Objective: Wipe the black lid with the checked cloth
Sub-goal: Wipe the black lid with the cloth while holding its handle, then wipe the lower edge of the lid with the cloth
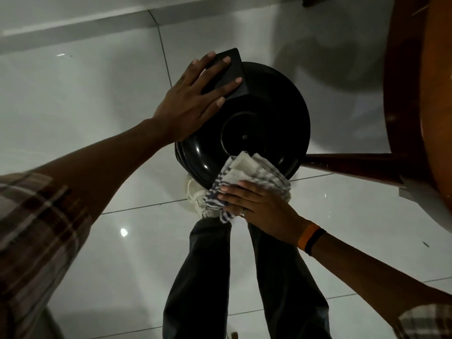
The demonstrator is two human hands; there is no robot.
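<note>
A round, glossy black lid (pixel 271 108) fills the middle of the head view, with a raised ring at its centre and a square black block at its far left edge. My left hand (pixel 193 99) lies flat with spread fingers on that block and the lid's left rim. The blue-and-white checked cloth (pixel 247 174) is bunched against the lid's near rim. My right hand (pixel 259 206) presses on the cloth from the near side, fingers bent over it.
Below the lid are white glossy floor tiles (pixel 97 106), my dark trouser legs (pixel 212 277) and a white shoe (pixel 198 196). A brown wooden table (pixel 420 106) with a leg (pixel 354 165) stands close on the right.
</note>
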